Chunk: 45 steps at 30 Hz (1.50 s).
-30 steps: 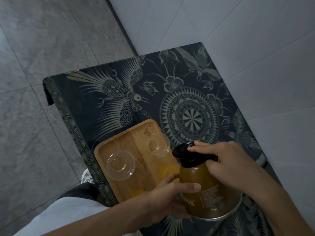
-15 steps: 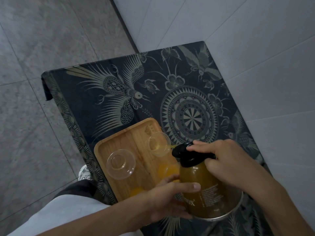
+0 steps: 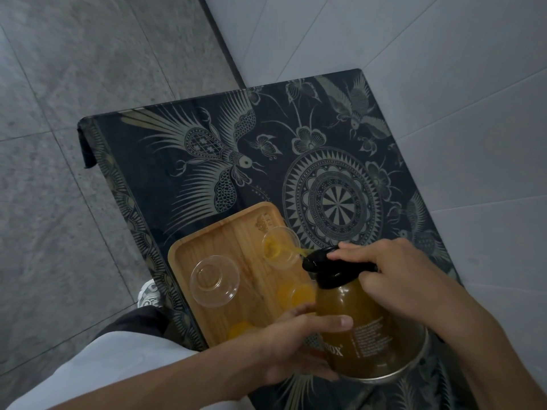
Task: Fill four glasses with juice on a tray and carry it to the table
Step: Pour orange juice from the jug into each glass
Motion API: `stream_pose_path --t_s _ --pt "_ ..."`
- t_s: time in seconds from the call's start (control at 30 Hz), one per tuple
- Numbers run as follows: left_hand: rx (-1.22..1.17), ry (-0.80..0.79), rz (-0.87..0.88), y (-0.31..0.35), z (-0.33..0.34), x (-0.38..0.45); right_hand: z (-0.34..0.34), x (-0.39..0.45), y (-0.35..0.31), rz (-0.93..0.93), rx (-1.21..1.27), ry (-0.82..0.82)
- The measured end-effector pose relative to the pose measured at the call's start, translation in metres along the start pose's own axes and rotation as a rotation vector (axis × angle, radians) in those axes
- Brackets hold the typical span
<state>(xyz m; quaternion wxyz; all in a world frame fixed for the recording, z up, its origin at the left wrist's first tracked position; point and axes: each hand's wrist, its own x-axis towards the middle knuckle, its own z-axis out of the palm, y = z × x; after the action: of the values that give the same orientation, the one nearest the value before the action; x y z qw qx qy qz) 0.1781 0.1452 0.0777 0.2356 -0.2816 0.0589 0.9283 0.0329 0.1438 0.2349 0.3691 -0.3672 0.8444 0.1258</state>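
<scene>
Four glasses on the wooden tray (image 3: 207,244), lower centre of frame: far glass (image 3: 279,247) filling from the tilted jug (image 3: 364,327), spout pointing upper left, right hand (image 3: 393,270) closed on the lid handle, left hand (image 3: 296,347) clasping the body; near glass half hidden.

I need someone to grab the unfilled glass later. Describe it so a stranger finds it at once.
On the dark patterned tablecloth sits a wooden tray holding four glasses. The empty glass stands near the tray's left edge, and it alone is clear, with no orange juice inside.
</scene>
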Motion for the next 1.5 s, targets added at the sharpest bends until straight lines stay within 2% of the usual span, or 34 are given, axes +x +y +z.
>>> stream_pose_path --t_s 1.5 --pt "0.024 -0.086 0.015 -0.003 0.0 -0.003 -0.003 -0.005 -0.012 0.038 -0.083 -0.013"
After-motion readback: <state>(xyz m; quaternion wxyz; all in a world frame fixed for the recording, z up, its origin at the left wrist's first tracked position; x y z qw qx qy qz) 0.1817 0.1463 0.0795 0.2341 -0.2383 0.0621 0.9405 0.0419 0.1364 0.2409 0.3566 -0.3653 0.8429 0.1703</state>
